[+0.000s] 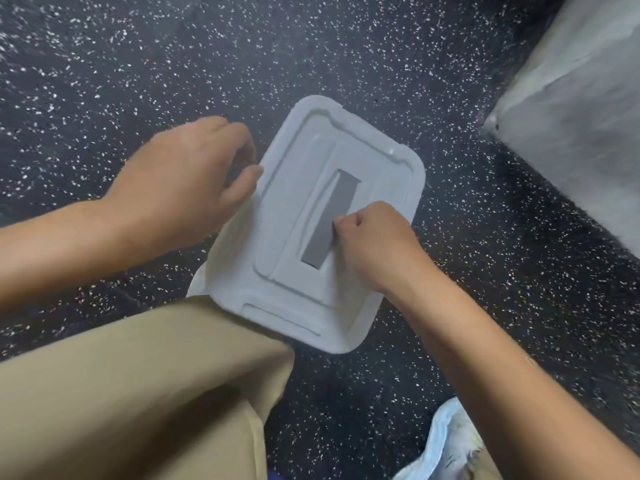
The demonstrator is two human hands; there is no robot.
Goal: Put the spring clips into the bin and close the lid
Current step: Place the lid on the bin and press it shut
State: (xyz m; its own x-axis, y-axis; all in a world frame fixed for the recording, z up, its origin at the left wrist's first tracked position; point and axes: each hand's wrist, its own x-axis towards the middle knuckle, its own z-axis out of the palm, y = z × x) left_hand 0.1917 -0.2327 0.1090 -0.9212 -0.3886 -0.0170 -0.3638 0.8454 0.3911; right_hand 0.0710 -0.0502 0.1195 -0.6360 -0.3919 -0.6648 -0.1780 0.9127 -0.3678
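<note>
**Two hands on the white lid**

A white plastic lid with rounded corners [294, 258] sits on top of the bin in the middle of the frame. The bin underneath is almost all hidden. A grey strip [330, 218] lies along the middle of the lid. The left hand [180, 188] curls its fingers round the lid's left edge. The right hand [377, 242] is closed in a fist, pressing beside the strip. No clips can be seen. The floor is dark with white speckles [138, 64]. A tan trouser leg [138, 393] fills the lower left.

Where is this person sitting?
Probably on an indoor floor, perhaps a workshop or utility room: dark speckled flooring, a grey concrete-looking block, and a white lidded bin set on the ground.
</note>
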